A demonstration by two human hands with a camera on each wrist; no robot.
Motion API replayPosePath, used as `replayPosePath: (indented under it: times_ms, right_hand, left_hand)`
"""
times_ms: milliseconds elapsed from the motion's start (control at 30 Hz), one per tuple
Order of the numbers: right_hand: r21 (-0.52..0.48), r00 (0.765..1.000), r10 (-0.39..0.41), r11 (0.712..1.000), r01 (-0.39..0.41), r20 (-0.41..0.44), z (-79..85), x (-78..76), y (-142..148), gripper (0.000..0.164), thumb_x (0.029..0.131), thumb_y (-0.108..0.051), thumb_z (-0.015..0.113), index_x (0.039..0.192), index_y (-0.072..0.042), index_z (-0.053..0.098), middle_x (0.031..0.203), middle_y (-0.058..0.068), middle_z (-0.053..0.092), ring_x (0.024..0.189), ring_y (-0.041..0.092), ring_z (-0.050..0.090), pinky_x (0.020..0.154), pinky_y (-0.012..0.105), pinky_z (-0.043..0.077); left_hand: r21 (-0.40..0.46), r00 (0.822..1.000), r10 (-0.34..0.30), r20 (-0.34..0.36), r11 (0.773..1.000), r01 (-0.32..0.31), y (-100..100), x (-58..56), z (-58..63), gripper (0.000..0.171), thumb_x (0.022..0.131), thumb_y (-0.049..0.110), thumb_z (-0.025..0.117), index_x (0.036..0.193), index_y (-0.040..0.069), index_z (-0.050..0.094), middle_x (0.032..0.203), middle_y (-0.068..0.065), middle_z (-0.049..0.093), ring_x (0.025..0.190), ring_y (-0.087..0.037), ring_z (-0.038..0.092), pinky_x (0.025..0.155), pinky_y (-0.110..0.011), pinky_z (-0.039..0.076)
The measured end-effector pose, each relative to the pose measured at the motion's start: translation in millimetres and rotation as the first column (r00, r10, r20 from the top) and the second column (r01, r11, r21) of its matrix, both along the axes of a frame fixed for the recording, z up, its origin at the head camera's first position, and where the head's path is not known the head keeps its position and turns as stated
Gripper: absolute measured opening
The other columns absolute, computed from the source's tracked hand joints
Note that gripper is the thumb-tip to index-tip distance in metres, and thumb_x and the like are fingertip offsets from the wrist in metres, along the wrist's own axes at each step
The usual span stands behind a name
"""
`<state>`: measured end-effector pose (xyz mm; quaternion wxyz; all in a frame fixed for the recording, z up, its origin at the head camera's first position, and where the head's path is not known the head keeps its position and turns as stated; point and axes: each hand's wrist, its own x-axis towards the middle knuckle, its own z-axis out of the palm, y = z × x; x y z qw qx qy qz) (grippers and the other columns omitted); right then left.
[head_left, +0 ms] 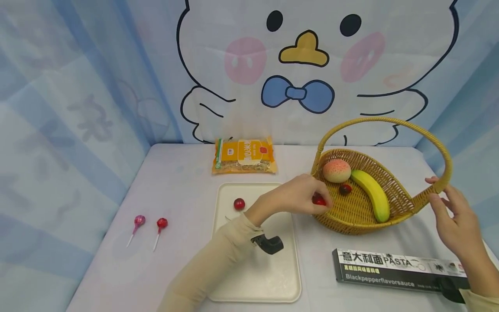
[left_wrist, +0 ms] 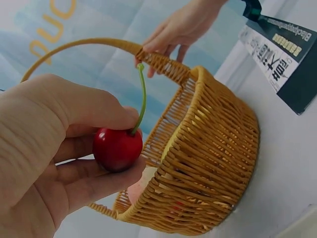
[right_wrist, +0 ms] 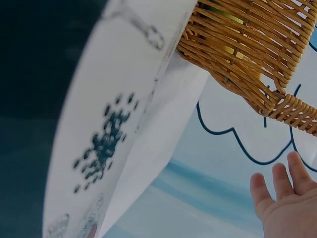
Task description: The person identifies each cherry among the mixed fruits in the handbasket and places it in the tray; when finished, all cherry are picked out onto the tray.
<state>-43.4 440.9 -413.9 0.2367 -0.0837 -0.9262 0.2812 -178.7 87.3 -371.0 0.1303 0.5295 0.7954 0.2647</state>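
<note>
A red cherry [left_wrist: 117,151] with a green stem is pinched between the thumb and fingers of my left hand [head_left: 300,194], over the left rim of the wicker basket [head_left: 347,227]. Inside the basket lie a peach [head_left: 336,170], a banana [head_left: 372,195] and another dark red cherry [head_left: 345,189]. My right hand [head_left: 458,221] is at the right end of the basket's handle [head_left: 447,169], fingers extended and spread; whether they touch it is unclear. A further cherry [head_left: 239,204] rests on the cream tray [head_left: 269,281], below my left forearm.
Two lollipops, one pink [head_left: 139,220] and one red [head_left: 162,223], lie left of the tray. A yellow food packet [head_left: 244,160] is at the back edge. In front of the basket lies a black-and-white pasta box [head_left: 390,273], partly below my right wrist.
</note>
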Motion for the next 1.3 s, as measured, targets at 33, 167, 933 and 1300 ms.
replayPosePath:
  times_ms: [33,167,933,1300]
  right_hand:
    - [0.000,1.000,0.001,1.000,-0.001,-0.002,-0.4,-0.1,0.4,0.046,0.116,-0.021,0.040,0.162,-0.017,0.044,0.173,0.012,0.036,0.165,0.027,0.026,0.115,0.002,0.011]
    - [0.002,1.000,0.006,1.000,-0.006,-0.010,-1.7,-0.1,1.5,0.046,0.116,-0.021,0.041,0.162,-0.017,0.044,0.173,0.006,0.036,0.165,0.022,0.026,0.116,0.002,0.011]
    - [0.005,1.000,-0.009,1.000,0.009,0.007,-1.9,1.5,-0.4,0.047,0.117,-0.023,0.039,0.163,-0.018,0.042,0.174,0.009,0.033,0.165,0.030,0.026,0.131,0.019,0.014]
    - [0.007,1.000,-0.009,1.000,0.009,0.000,-1.9,1.0,-0.8,0.046,0.117,-0.021,0.038,0.163,-0.016,0.042,0.174,0.009,0.033,0.165,0.031,0.026,0.126,0.013,0.012]
  left_hand:
    - [-0.003,1.000,0.000,0.002,1.000,0.000,-1.2,0.1,-0.3,0.011,0.098,0.020,0.075,0.106,0.017,0.083,0.103,0.008,0.079,0.087,-0.001,0.061,0.078,-0.009,0.045]
    - [-0.011,1.000,0.001,0.001,1.000,-0.001,-6.1,0.4,-1.4,0.010,0.098,0.019,0.075,0.104,0.017,0.083,0.102,0.007,0.079,0.085,-0.001,0.060,0.077,-0.009,0.045]
    - [0.015,0.999,0.034,0.011,0.999,-0.035,-41.8,5.7,-5.6,0.008,0.098,0.018,0.075,0.101,0.015,0.082,0.099,0.005,0.078,0.084,-0.003,0.060,0.076,-0.011,0.046]
    - [0.024,0.998,0.064,0.023,0.998,-0.064,-59.5,6.0,-13.7,0.010,0.096,0.014,0.076,0.101,0.012,0.084,0.100,0.003,0.080,0.084,-0.005,0.060,0.076,-0.013,0.046]
